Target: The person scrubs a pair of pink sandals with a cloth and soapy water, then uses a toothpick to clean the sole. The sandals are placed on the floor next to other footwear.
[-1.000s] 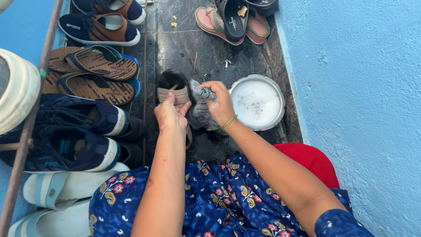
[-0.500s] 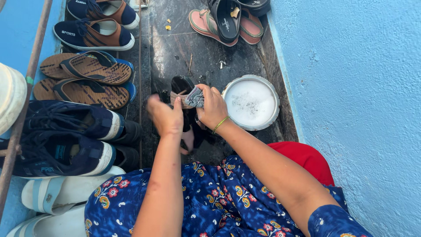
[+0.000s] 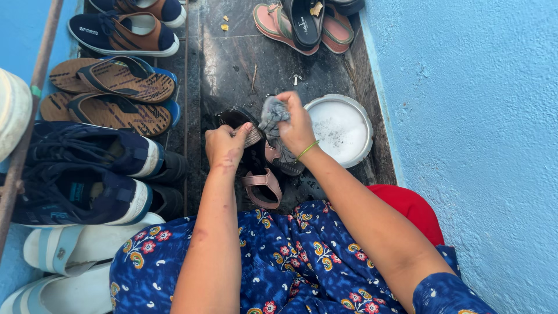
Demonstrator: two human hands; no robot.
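My left hand (image 3: 224, 145) grips a dark sandal (image 3: 258, 174) with a woven toe band and a pink heel strap, holding it over the wet black floor. My right hand (image 3: 295, 128) is closed on a bunched grey cloth (image 3: 271, 112) pressed against the sandal's upper edge. Just right of that hand stands a round metal bowl (image 3: 366, 119) of soapy white water. A green bangle circles my right wrist.
Brown flip-flops (image 3: 113, 96), navy sneakers (image 3: 87, 174), white shoes (image 3: 75, 250) and navy-brown slip-ons (image 3: 125, 35) line the left. Pink and black sandals (image 3: 305, 23) lie at the top. A blue wall (image 3: 476, 145) closes the right; a rusty pole (image 3: 29, 110) runs along the left.
The sandal has turned so its pink heel strap shows toward me. My right hand lifted the cloth up and slightly right; my left hand shifted its grip onto the toe band.
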